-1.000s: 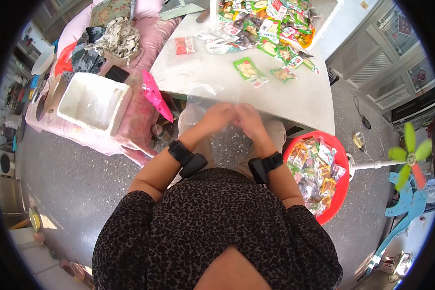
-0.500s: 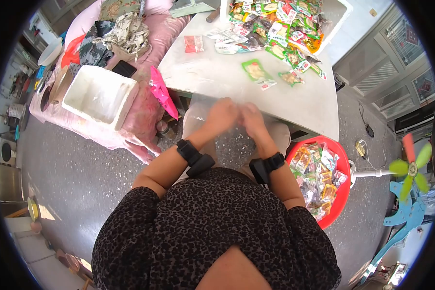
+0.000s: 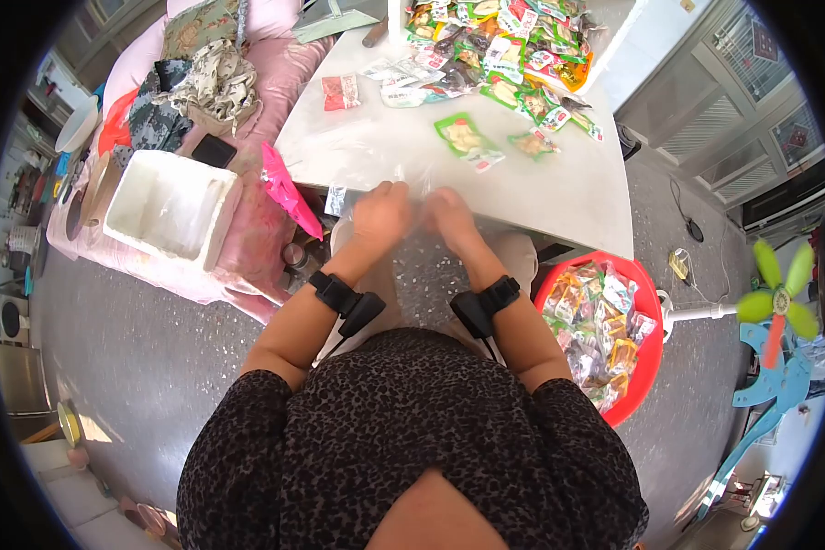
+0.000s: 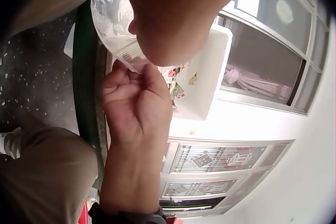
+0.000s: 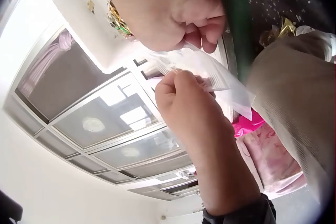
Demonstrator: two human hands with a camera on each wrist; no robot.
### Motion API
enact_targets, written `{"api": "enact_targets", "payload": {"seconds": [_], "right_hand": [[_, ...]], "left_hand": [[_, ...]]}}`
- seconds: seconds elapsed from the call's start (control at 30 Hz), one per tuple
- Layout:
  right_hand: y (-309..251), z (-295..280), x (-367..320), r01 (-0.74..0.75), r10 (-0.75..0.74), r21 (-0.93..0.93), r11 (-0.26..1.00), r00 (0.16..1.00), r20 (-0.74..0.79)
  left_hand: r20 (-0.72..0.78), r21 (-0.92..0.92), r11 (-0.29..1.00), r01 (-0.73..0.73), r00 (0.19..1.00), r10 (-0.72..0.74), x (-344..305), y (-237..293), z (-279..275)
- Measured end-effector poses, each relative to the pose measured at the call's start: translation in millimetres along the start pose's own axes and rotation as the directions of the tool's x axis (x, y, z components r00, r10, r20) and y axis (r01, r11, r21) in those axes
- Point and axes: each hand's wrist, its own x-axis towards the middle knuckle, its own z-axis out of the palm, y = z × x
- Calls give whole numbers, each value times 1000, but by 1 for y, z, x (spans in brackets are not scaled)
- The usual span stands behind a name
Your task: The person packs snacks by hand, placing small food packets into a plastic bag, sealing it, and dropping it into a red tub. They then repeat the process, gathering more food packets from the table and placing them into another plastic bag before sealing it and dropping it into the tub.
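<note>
Both hands are at the table's near edge, close together, with a clear plastic bag (image 4: 112, 11) stretched between them. The left hand (image 3: 382, 213) pinches the bag's edge, fingers curled, as the right wrist view shows. Opposite it, the right hand (image 3: 449, 221) has its fingers curled on the same bag's edge. A small white-and-blue printed piece (image 3: 335, 200) shows just left of the left hand. On the table (image 3: 559, 188) beyond the hands lie a green-edged snack packet (image 3: 466, 137), a smaller packet (image 3: 533, 143) and a red-and-white packet (image 3: 341, 93).
A white foam box (image 3: 610, 46) heaped with snack packets stands at the back of the table. A red tub (image 3: 649, 367) full of packets is at the right. To the left, an open foam box (image 3: 170, 206) sits on a pink-covered bed, near a pink bag (image 3: 289, 192).
The hands have drawn apart from nearly touching, the left one shifting left and the right one slightly. The white-and-blue piece now shows beside the left hand.
</note>
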Motion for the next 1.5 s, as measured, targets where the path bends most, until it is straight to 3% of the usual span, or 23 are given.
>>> {"api": "enact_targets", "payload": {"seconds": [0.07, 0.17, 0.27, 0.3, 0.37, 0.47, 0.57, 0.67, 0.77, 0.97, 1.07, 1.17, 1.27, 1.37, 1.43, 1.5], "right_hand": [[3, -14, 14, 9, -7, -37, 999, 999, 33], [-26, -4, 13, -14, 17, 21, 1000, 990, -139], [-33, -11, 22, 25, -34, -91, 996, 995, -98], [-29, -18, 28, 72, -96, -211, 975, 989, -108], [-13, -41, 41, 151, -218, -445, 883, 971, -103], [-10, -69, 45, 212, -502, -796, 567, 855, -130], [-22, -82, 43, 269, -646, -892, 364, 762, -33], [-19, -87, 54, 97, -529, -967, 237, 847, -45], [-17, -90, 55, 56, -470, -971, 232, 880, -62], [-2, -102, 70, -35, -508, -995, 92, 858, -77], [9, -114, 76, -60, -481, -989, 132, 869, -117], [14, -123, 64, 242, -616, -868, 434, 783, -90], [10, -125, 51, 309, -690, -896, 318, 724, 5], [-28, -100, 25, 62, -460, -682, 729, 783, -420], [28, -150, 58, 87, -246, -340, 937, 853, -460], [33, -154, 61, 117, -138, -77, 990, 919, -368]], "left_hand": [[-125, 122, 978, -172, 974, 187, 17, -9, -11], [-160, 226, 935, -273, 936, 312, 41, -6, -25], [-40, 223, 921, -320, 941, 337, 48, -6, -4], [3, 215, 917, -335, 940, 342, 49, -9, 9], [138, 196, 951, -241, 967, 216, 50, -14, 34], [256, 110, 992, -55, 966, 25, 42, -21, 69], [294, 38, 997, 65, 953, -74, 48, -15, 74], [295, 14, 994, 107, 950, -106, 49, -15, 78], [311, 22, 991, 130, 941, -130, 47, -19, 81], [362, 26, 986, 164, 918, -162, 52, -14, 74], [330, -1, 986, 164, 931, -155, 51, -17, 76], [333, 5, 984, 176, 928, -168, 51, -17, 78], [335, -3, 983, 183, 926, -172, 52, -17, 79], [328, -13, 983, 182, 930, -167, 52, -17, 79], [321, -14, 985, 174, 933, -161, 51, -17, 78], [311, -11, 988, 157, 939, -145, 50, -17, 79]]}}
